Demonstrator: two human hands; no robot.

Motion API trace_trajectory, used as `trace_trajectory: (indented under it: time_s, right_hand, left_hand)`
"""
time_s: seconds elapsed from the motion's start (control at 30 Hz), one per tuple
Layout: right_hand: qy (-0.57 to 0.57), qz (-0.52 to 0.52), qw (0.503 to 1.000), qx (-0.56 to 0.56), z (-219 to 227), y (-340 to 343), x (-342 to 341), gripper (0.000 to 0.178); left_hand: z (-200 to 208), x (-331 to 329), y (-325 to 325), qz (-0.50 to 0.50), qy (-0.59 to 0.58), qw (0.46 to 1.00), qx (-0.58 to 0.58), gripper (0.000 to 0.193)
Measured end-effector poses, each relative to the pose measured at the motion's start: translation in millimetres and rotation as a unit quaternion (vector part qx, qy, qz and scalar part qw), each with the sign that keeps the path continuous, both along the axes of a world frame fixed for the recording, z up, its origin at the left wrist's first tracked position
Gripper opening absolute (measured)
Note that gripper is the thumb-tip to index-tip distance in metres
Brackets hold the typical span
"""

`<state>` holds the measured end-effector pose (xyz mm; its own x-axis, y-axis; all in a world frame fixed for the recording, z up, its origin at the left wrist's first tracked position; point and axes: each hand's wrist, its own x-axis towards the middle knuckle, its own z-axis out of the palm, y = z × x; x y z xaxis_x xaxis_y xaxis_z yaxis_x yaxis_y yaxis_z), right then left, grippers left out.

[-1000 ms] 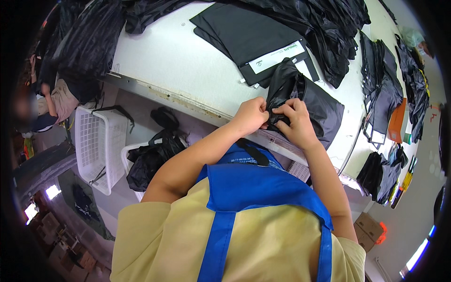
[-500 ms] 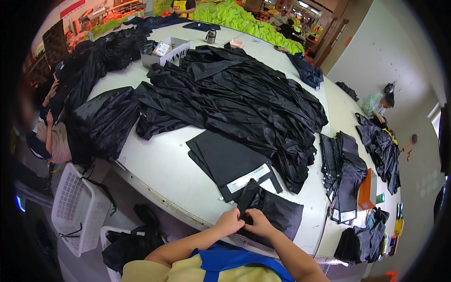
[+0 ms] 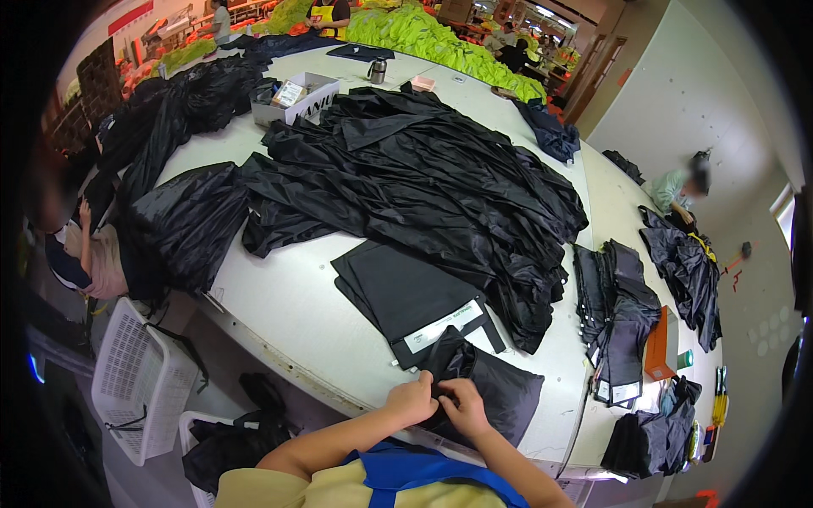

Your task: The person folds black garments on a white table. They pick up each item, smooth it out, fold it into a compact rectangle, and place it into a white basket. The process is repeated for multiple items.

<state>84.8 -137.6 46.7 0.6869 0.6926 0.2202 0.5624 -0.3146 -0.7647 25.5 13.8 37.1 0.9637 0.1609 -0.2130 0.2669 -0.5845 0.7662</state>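
At the table's near edge lies a padded, glossy black fabric bundle, its loose cloth gathered at the left end. My left hand pinches that gathered cloth. Close beside it, my right hand is closed on the same fabric with bent fingers; the exact spot between the fingertips is hidden. Just beyond the bundle, flat folded black garments carry a white label strip. A large heap of shiny black garments spreads over the table behind them.
Left of me, a white plastic basket stands on the floor below the table edge. An orange box and stacked black garments lie to the right. Farther off are a white box and a steel flask. Co-workers stand around.
My right hand has shifted slightly up and left at the gathered cloth, its fingers re-placed. The left hand stays on the fabric. The whole view has moved a little.
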Motion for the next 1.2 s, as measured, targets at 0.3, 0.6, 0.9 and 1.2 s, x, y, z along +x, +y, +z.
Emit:
trace_trajectory:
  time_s: [0.3,0.6,0.9,1.2]
  right_hand:
    - [-0.117,-0.165,0.963,-0.177,-2,9,36,0.024]
    - [-0.081,0.039,0.993,-0.071,1,1,31,0.023]
    - [-0.245,0.15,0.929,-0.231,9,-8,31,0.05]
    - [-0.137,0.139,0.939,-0.285,-25,11,17,0.042]
  left_hand:
    - [-10,20,-17,0.002,-0.126,0.981,0.145,0.027]
    - [-19,24,-9,0.03,-0.099,0.991,0.089,0.021]
    - [-20,33,1,0.093,-0.161,0.976,-0.114,0.011]
    - [-43,33,-12,0.002,-0.087,0.994,-0.066,0.015]
